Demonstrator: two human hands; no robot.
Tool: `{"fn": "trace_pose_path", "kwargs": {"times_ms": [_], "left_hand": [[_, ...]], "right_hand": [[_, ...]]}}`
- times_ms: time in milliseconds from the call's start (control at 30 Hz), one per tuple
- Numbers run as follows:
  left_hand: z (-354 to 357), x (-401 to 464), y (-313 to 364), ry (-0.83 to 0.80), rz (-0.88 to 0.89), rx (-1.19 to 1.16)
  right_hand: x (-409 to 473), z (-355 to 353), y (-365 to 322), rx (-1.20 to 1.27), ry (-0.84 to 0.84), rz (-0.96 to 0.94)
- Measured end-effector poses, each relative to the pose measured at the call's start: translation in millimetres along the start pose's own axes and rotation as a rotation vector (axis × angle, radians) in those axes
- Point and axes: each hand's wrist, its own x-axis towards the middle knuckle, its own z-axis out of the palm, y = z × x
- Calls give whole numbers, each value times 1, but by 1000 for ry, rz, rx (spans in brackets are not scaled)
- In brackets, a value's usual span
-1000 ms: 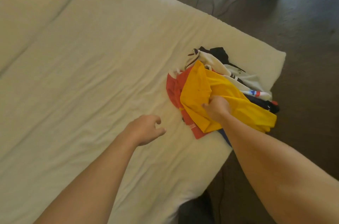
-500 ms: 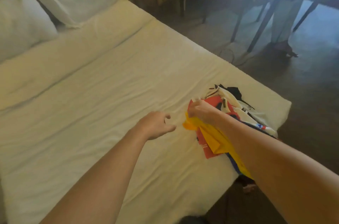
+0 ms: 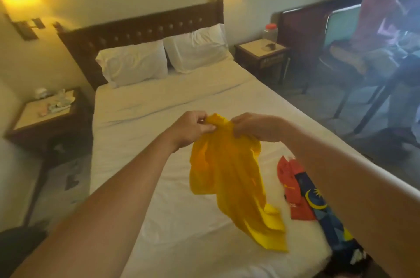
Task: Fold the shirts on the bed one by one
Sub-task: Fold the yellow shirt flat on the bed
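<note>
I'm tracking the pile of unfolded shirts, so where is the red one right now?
In the head view the red shirt lies on the bed, lower right, beside the dark patterned shirt and right of the held yellow shirt.

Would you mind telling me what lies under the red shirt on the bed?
The red shirt lies partly over a dark blue patterned shirt and the white sheet. The right forearm covers the rest of the pile, so anything further beneath stays hidden.

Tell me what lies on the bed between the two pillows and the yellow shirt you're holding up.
Nothing: in the head view, only bare white sheet runs from the pillows to the yellow shirt, gripped by left hand and right hand.
</note>
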Motion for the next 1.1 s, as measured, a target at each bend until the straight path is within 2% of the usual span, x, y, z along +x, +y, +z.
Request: {"fn": "trace_pose_path", "kwargs": {"times_ms": [67, 167, 300, 433, 533, 600, 633, 733, 833, 900, 1000, 1033, 1100], "left_hand": [[-27, -26, 7, 35, 20, 54], [-70, -62, 6, 98, 25, 156], [-127, -98, -10, 170, -82, 464], [-154, -119, -21, 246, -272, 668], [-148, -121, -6, 200, -264, 484], [-139, -117, 3, 129, -163, 272], [-137, -114, 5, 135, -114, 244], [-141, -113, 6, 333, -79, 230], [-150, -109, 1, 417, -119, 224], [-154, -104, 3, 403, -133, 232], [-157, -97, 15, 374, -122, 227], [-158, -96, 20, 385, -93, 208], [-159, -94, 31, 439, 5, 157]], "right_hand": [[1, 24, -2, -193, -50, 77], [8, 57, 1, -594, 32, 143], [11, 73, -28, -541, 110, 37], [14, 90, -112, -546, 153, -275], [14, 108, -170, -611, 141, -486], [15, 116, -195, -607, 157, -576], [15, 118, -203, -602, 178, -598], [16, 113, -208, -561, 193, -556], [20, 95, -192, -635, 54, -346], [20, 87, -187, -581, 8, -259], [16, 76, -201, -362, 37, -300], [12, 71, -208, -199, -20, -349], [3, 59, -219, 207, -260, -443]]}}
